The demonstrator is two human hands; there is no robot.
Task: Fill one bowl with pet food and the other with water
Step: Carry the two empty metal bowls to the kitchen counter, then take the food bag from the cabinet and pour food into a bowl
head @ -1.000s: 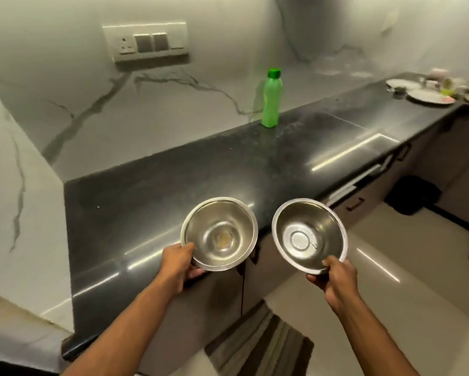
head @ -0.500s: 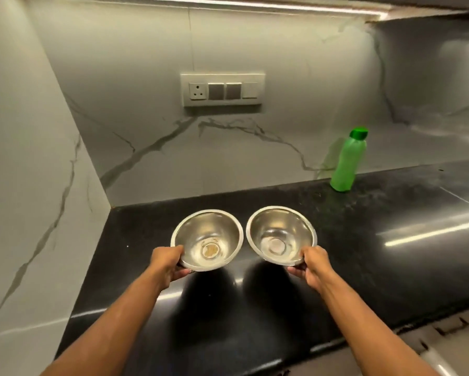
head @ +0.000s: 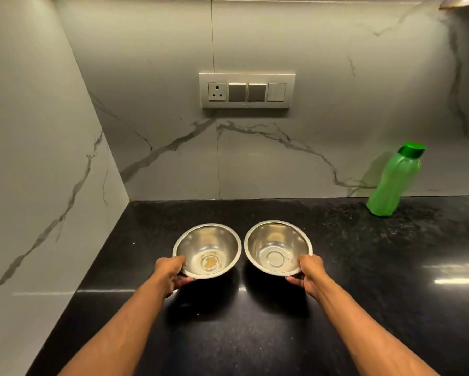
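Evidently the left hand [head: 171,272] is gripping the near rim of the left bowl [head: 206,251] and the right hand [head: 309,272] that of the right bowl [head: 278,248], holding them side by side, nearly touching, over the counter [head: 363,308] near its back left corner, likely for filling. Both are shining as round, smooth steel, the left showing brownish residue; whether they are resting on the glossy black stone I cannot tell, and a green plastic bottle [head: 393,183] is standing at the back edge.

I cannot tell if the left bowl [head: 206,250] and the right bowl [head: 278,247] rest on the counter [head: 363,267] or hang just above it. Under each near rim, my left hand [head: 170,272] and right hand [head: 310,272] hide most fingers. The frame's bottom edge cuts both forearms.
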